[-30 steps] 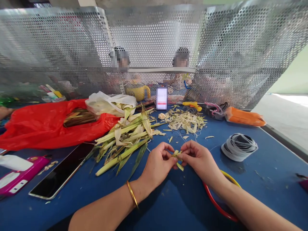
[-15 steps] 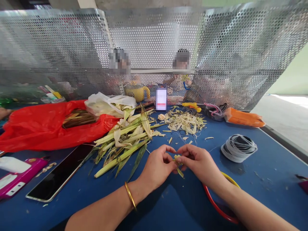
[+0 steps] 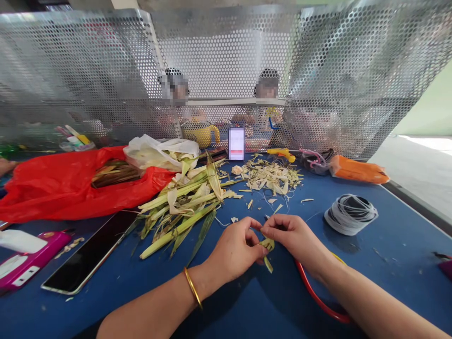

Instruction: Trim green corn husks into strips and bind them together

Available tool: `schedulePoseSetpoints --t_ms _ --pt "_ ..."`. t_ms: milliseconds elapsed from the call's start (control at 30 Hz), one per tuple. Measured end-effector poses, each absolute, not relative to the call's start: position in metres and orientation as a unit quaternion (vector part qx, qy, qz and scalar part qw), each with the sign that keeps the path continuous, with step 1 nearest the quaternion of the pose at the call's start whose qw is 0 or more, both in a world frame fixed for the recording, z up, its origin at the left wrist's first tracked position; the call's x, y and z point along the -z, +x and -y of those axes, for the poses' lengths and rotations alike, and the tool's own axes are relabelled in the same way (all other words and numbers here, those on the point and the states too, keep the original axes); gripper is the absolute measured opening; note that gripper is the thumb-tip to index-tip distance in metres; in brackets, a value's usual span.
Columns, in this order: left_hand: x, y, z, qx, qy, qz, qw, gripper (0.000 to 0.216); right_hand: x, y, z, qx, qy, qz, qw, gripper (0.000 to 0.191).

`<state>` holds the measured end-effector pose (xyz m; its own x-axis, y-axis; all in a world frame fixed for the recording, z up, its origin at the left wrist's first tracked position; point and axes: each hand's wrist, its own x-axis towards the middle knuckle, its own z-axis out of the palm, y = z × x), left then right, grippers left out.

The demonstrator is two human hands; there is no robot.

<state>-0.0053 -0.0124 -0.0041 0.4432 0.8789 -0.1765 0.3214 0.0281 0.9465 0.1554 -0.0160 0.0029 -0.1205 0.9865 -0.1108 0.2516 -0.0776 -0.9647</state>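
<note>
My left hand [image 3: 236,248] and my right hand [image 3: 295,238] meet over the blue table [image 3: 254,301], both pinching a small folded strip of green-yellow palm leaf [image 3: 267,248]. One end of the strip hangs down below my fingers. A gold bangle [image 3: 192,287] sits on my left wrist. A heap of long green leaf stalks [image 3: 180,202] lies just to the left of my hands. Beyond my hands lies a pile of pale leaf trimmings [image 3: 270,175].
A red plastic bag [image 3: 63,183] and a white bag [image 3: 158,151] lie at the left. A dark phone [image 3: 88,256] and a pink case [image 3: 24,261] lie near left. A coil of white string [image 3: 349,214] lies right. Under my right forearm shows a red-rimmed bowl [image 3: 318,296]. Two people sit behind the perforated metal screen [image 3: 226,70].
My hands have shifted slightly nearer and lower while working the leaf strip; the fingers have closed tighter around it. The view has moved a little.
</note>
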Motion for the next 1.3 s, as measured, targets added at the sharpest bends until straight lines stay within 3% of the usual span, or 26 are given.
schedulePoseSetpoints --t_ms 100,233,433,667,900,1300 --pt "0.004 -0.006 0.010 -0.238 0.610 -0.409 0.635 0.005 -0.002 0.154 0.016 -0.471 -0.547 0.570 0.392 0.025" --pt "0.002 -0.008 0.009 -0.222 0.575 -0.367 0.696 0.022 0.004 0.152 0.016 -0.419 -0.565 0.567 0.430 0.023" --pt "-0.003 -0.005 0.013 -0.225 0.539 -0.378 0.718 0.021 0.009 0.148 0.018 -0.456 -0.566 0.537 0.428 0.026" --pt "0.001 0.003 0.020 -0.249 0.532 -0.440 0.679 0.028 0.002 0.144 0.022 -0.526 -0.515 0.533 0.417 0.028" --pt "0.002 0.007 0.025 -0.258 0.571 -0.441 0.642 0.026 0.008 0.144 0.024 -0.467 -0.531 0.541 0.455 0.025" --pt "-0.005 -0.006 0.007 -0.330 0.533 -0.472 0.620 0.019 -0.002 0.155 0.013 -0.426 -0.556 0.576 0.422 0.031"
